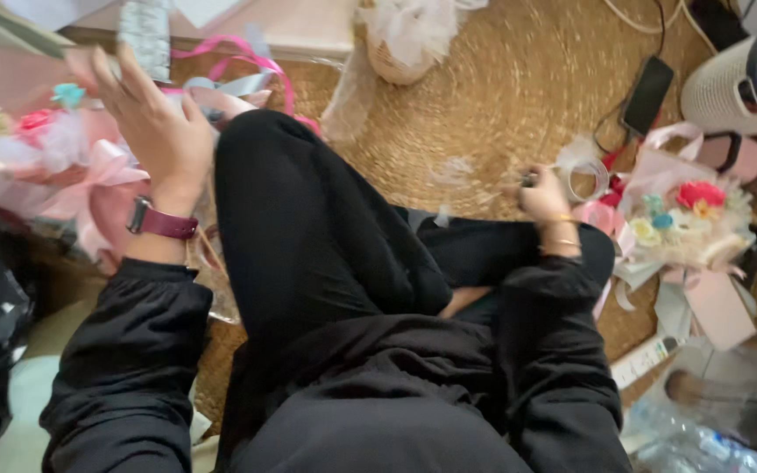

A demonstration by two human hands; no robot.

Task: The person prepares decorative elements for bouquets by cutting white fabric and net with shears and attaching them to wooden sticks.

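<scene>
Ribbons and wrapping litter the woven straw mat [484, 96] where the person sits cross-legged in black. From the head camera, the left hand [155, 123] is raised over a pink bouquet [72, 166], fingers spread, its grip released; it touches the lower edge of a silvery patterned roll [146, 35] without closing on it, as far as the blur lets me tell. A maroon watch [161, 221] sits on that wrist. The right hand [543, 194] reaches out past the knee, clenched on a small dark object [528, 181] I cannot identify, just beside a clear tape roll [587, 180]. Near it lies a second bouquet [689, 219] with coloured flowers, and a dark phone [647, 95] rests further out on the mat.

To my eye, the risk is the loose pink ribbon [247, 66] behind the raised knee: a leg shift could drag it, or the reaching arm could brush the finished bouquet and crush its flowers.
</scene>
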